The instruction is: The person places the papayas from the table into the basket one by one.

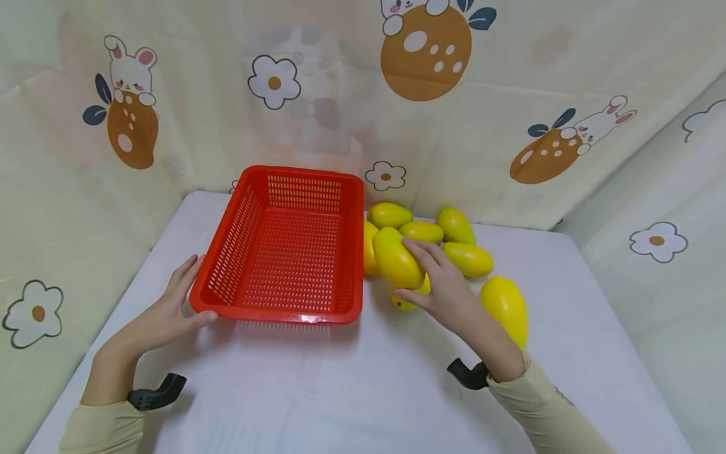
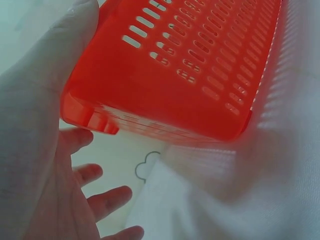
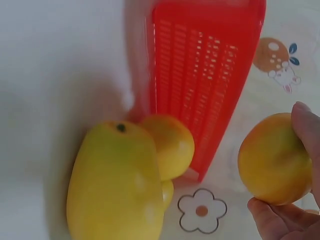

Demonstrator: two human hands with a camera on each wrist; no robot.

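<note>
My right hand [image 1: 448, 287] grips a yellow-green mango [image 1: 398, 258] beside the right wall of a red plastic basket [image 1: 276, 313]. In the right wrist view the held mango [image 3: 275, 159] is off the table, between thumb and fingers. No fruit lies inside the basket. At the basket's front left corner is my left hand [image 1: 170, 315], its thumb along the front rim and its fingers by the left side. The left wrist view has the left hand's fingers [image 2: 110, 202] spread and fairly straight, with the thumb against the red wall [image 2: 115, 75].
Several loose mangoes lie right of the basket, among them one at the back [image 1: 390, 215], one at the right [image 1: 467, 259] and one by the right forearm [image 1: 505, 309]. A white cloth covers the table [image 1: 317, 384]. Patterned curtains [image 1: 317, 126] hang behind and at both sides.
</note>
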